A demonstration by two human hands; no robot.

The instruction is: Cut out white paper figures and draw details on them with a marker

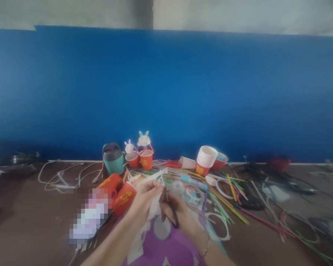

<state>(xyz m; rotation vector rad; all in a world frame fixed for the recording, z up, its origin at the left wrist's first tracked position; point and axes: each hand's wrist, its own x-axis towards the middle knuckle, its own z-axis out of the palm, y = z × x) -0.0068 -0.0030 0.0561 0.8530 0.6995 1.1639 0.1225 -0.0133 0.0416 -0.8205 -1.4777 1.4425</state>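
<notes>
Near the middle of the view, my left hand (150,194) pinches a thin white piece (158,175), perhaps paper, between thumb and fingers. Just right of it, my right hand (173,207) is closed round dark-handled scissors (172,214); their blades point up beside the white piece. The two hands are almost touching. Below them lies a purple sheet (166,247) with a pale round disc (162,227) on it. Blur hides the exact edge of the white piece.
Orange cups (124,198) lie left of my hands. Behind stand a green flask (113,160), a cup with a rabbit figure (146,159) and stacked paper cups (207,157). Coloured strips (227,205), a tape roll (193,194) and cables (299,221) spread rightward.
</notes>
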